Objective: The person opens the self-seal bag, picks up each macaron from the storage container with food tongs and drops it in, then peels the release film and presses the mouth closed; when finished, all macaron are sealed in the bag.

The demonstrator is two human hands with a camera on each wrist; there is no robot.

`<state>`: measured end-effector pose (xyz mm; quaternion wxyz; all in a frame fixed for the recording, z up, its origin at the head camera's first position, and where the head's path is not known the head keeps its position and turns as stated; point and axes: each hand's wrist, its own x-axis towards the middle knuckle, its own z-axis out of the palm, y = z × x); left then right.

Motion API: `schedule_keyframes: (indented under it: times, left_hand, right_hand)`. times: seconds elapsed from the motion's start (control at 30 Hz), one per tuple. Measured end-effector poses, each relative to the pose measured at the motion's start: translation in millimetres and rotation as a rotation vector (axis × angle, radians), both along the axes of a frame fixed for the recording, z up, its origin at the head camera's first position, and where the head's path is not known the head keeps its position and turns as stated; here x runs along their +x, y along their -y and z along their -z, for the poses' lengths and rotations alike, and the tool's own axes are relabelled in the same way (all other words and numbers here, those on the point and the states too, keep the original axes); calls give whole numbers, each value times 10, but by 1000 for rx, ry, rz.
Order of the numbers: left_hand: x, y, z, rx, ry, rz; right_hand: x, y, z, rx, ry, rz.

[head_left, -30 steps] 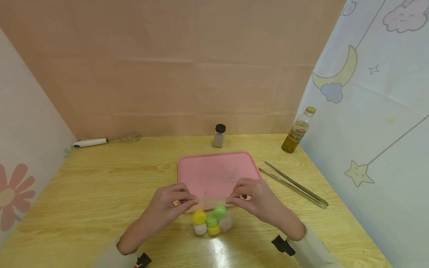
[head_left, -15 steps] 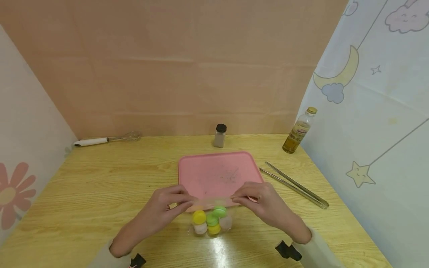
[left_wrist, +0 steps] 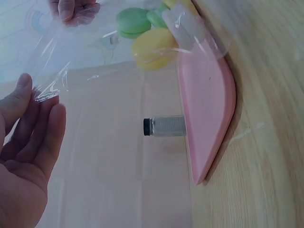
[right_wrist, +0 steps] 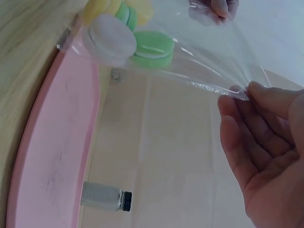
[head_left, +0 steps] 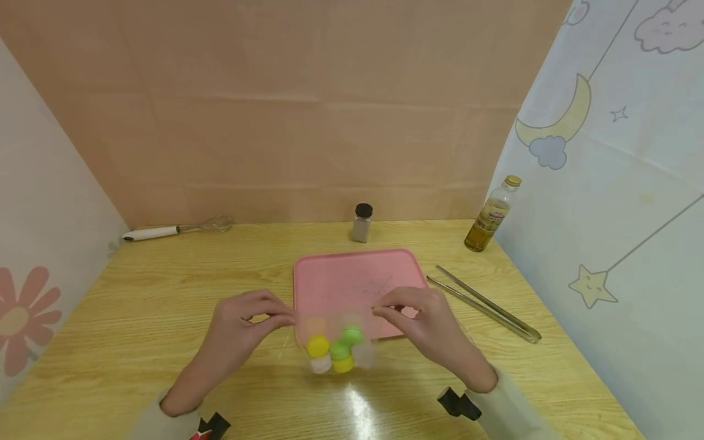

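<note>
A clear plastic bag (right_wrist: pixel 204 57) with several macarons inside is stretched between my two hands. My left hand (head_left: pixel 247 324) pinches one top corner between thumb and fingers, while my right hand (head_left: pixel 423 315) pinches the opposite corner. Low in the bag are yellow macarons (head_left: pixel 317 346), green macarons (head_left: pixel 352 334) and pale macarons (right_wrist: pixel 110 38), bunched together. In the head view the bag overlaps the near edge of a pink tray (head_left: pixel 352 278). Both wrist views show the film pulled into creases at the pinched corners.
Metal tongs (head_left: pixel 486 305) lie right of the tray. Behind it stands a small black-capped jar (head_left: pixel 361 225). An oil bottle (head_left: pixel 489 217) is at the back right, and a whisk (head_left: pixel 176 230) lies at the back left. Printed cloth walls enclose the wooden table (head_left: pixel 181 287).
My left hand has moved left and slightly up, widening the gap between the hands. The bag of macarons has shifted up and a little left; my right hand has moved slightly.
</note>
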<state>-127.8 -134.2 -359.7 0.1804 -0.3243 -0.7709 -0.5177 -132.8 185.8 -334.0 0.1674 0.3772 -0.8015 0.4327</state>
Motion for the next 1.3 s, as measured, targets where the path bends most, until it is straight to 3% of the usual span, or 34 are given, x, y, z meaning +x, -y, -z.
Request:
schedule_keyframes:
  times: [0.23,0.43,0.8,1.07,1.3]
  left_hand:
    - [-33,175,-59,76,33,-79]
    - [-59,381,-104,114,65,-147]
    - [-107,777,-11,67,216,-249]
    - [-45,1031,-125,25,441,-262]
    - [-79,1193,-151,-36,606,-311]
  right_hand:
    - [-160,265,-2,-117,8,-8]
    - [-321,533,18,-130,58,-29]
    - [-499,938,181,-105,203,-97]
    - [-449,1157,138,-121,347,-136]
    - [-468,1346,183,-128,487,-126]
